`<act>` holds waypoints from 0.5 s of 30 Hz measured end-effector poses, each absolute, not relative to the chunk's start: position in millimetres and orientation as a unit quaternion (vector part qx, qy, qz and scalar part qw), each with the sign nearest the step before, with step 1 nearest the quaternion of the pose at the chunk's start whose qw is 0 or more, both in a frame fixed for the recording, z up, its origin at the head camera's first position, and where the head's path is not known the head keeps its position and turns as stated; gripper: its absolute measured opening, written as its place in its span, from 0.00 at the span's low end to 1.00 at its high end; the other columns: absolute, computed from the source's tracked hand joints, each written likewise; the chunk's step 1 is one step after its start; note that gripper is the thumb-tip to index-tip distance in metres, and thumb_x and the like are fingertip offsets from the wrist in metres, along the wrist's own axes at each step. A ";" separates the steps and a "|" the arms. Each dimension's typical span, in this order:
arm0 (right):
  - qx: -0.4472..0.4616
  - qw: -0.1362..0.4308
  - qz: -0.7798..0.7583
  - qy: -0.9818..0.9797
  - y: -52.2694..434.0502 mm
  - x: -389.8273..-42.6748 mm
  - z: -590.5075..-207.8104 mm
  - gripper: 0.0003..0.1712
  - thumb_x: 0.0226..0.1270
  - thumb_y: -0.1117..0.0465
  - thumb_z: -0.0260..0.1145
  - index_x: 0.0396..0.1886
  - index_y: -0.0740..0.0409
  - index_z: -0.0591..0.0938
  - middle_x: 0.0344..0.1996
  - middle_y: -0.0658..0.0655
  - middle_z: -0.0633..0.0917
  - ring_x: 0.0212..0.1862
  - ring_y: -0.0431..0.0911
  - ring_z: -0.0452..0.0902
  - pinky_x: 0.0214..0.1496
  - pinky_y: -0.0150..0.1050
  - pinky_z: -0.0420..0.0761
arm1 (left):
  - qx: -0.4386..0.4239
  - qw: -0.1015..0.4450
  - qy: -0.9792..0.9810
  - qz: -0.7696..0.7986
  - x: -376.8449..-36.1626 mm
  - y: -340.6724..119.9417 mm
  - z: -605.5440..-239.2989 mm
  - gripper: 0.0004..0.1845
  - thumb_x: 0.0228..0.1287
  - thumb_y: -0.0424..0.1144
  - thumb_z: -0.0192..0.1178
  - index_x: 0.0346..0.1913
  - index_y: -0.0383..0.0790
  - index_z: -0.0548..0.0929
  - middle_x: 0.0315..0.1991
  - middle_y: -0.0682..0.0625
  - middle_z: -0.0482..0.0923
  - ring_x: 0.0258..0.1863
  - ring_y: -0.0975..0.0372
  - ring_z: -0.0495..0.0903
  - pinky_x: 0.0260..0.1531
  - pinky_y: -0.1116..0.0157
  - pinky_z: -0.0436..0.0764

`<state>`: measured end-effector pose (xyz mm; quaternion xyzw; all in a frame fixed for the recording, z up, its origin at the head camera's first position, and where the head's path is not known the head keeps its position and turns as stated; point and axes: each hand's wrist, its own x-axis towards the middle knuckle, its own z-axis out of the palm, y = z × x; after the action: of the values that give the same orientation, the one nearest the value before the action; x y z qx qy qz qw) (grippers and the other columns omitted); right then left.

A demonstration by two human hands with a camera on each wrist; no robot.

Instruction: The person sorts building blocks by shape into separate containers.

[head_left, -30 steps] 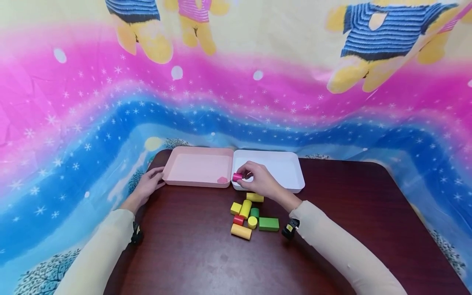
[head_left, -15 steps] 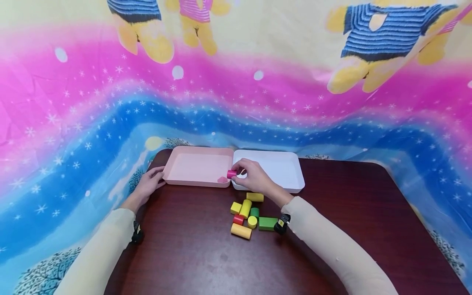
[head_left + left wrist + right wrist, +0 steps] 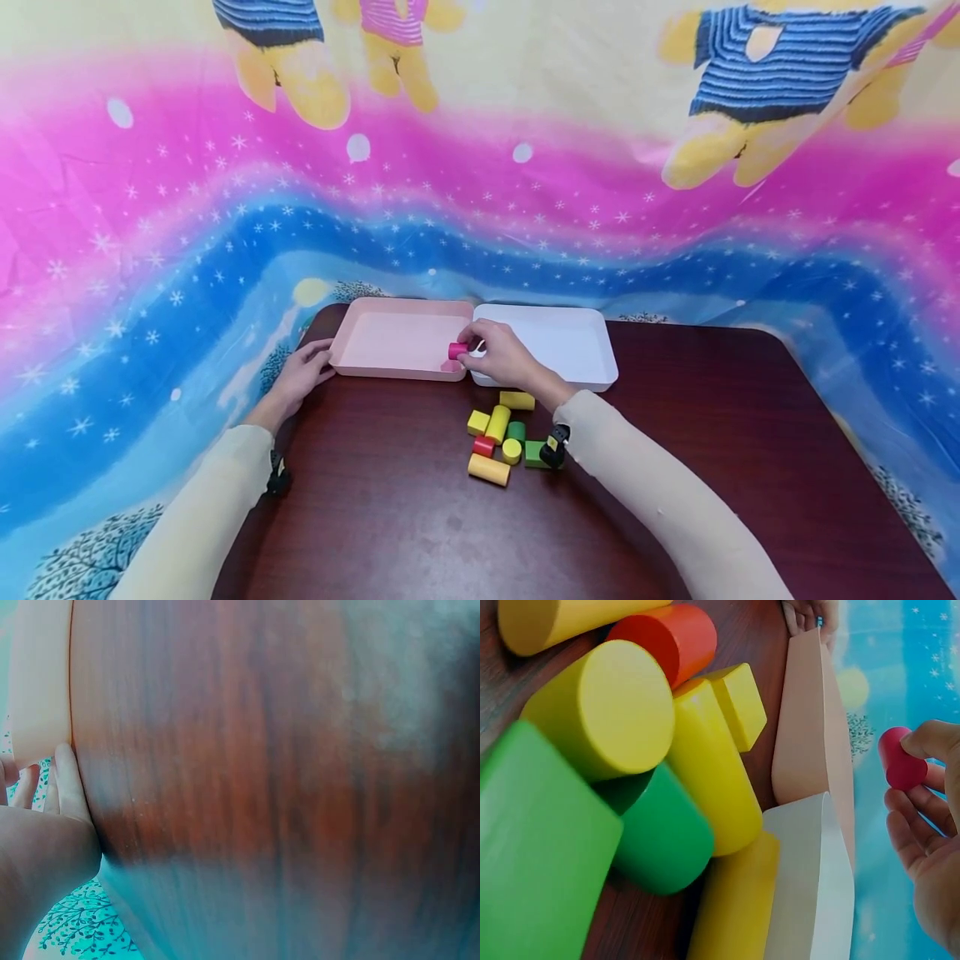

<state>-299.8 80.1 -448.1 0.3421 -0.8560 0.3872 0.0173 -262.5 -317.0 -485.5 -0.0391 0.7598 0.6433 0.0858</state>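
Observation:
Between thumb and fingers, my right hand (image 3: 501, 352) pinches a small pink cylinder block (image 3: 904, 759). In the head view it is over the right front corner of the pink tray (image 3: 401, 306), above a flat pink piece (image 3: 450, 366) lying inside. The white tray (image 3: 581, 350) stands right beside the pink one, partly under my right hand. My left hand (image 3: 302, 372) rests its fingers against the pink tray's left side, and in the left wrist view its fingertips touch the tray wall (image 3: 41, 682).
In front of the trays lie several blocks: yellow cylinders (image 3: 498, 425), a yellow cube (image 3: 477, 422), a red cylinder (image 3: 483, 447), a green cylinder (image 3: 664, 836) and a green rectangular block (image 3: 535, 454). A printed cloth (image 3: 480, 225) hangs behind the dark wooden table (image 3: 390, 517).
My right hand has carried the pink cylinder leftward, from over the white tray to over the pink tray's corner. My left hand has stayed at the tray's side.

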 end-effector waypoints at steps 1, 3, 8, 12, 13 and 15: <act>0.339 0.015 0.389 -0.856 78.2 -300.1 -447.8 0.12 0.67 0.62 0.77 0.48 0.59 0.86 0.41 0.53 0.85 0.45 0.48 0.84 0.55 0.47 0.89 | -0.037 0.086 0.759 0.644 -262.5 -317.0 -485.9 0.29 0.88 0.37 0.44 0.83 0.31 0.57 0.80 0.28 0.56 0.79 0.38 0.60 0.73 0.45 0.68; 0.326 0.007 0.397 -0.858 74.1 -300.2 -446.7 0.13 0.67 0.61 0.78 0.48 0.58 0.86 0.42 0.52 0.85 0.45 0.46 0.83 0.55 0.46 0.89 | -0.038 0.085 0.759 0.644 -262.8 -317.0 -486.8 0.29 0.88 0.37 0.44 0.83 0.31 0.57 0.80 0.28 0.57 0.79 0.38 0.60 0.73 0.45 0.68; 0.295 -0.007 0.419 -0.859 65.2 -301.7 -446.0 0.13 0.69 0.59 0.77 0.50 0.54 0.86 0.42 0.49 0.85 0.45 0.44 0.82 0.52 0.38 0.88 | -0.037 0.087 0.757 0.646 -262.1 -317.3 -486.9 0.29 0.88 0.37 0.43 0.84 0.31 0.56 0.80 0.28 0.55 0.79 0.38 0.60 0.74 0.45 0.68; 0.281 -0.013 0.435 -0.856 60.4 -304.8 -448.4 0.13 0.70 0.59 0.76 0.51 0.54 0.86 0.42 0.49 0.86 0.45 0.44 0.83 0.50 0.36 0.88 | -0.034 0.090 0.755 0.648 -260.7 -317.7 -485.1 0.29 0.88 0.37 0.43 0.84 0.31 0.55 0.81 0.28 0.54 0.79 0.38 0.60 0.74 0.44 0.67; 0.277 -0.014 0.438 -0.855 59.3 -305.8 -449.1 0.13 0.70 0.59 0.76 0.51 0.54 0.86 0.42 0.50 0.86 0.45 0.45 0.83 0.49 0.36 0.88 | -0.033 0.089 0.755 0.649 -260.7 -317.7 -485.0 0.29 0.88 0.37 0.43 0.84 0.31 0.55 0.81 0.28 0.54 0.79 0.38 0.60 0.74 0.44 0.66; 0.269 -0.019 0.443 -0.855 57.2 -307.8 -450.9 0.13 0.70 0.59 0.76 0.51 0.55 0.86 0.41 0.51 0.86 0.44 0.46 0.84 0.49 0.36 0.89 | -0.032 0.089 0.754 0.650 -261.2 -317.8 -485.7 0.29 0.88 0.37 0.43 0.84 0.31 0.56 0.81 0.28 0.54 0.79 0.38 0.59 0.74 0.44 0.66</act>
<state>-307.8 57.2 -450.9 0.2693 -0.8549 0.4431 -0.0188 -261.2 -317.8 -485.7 -0.0319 0.7541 0.6499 0.0895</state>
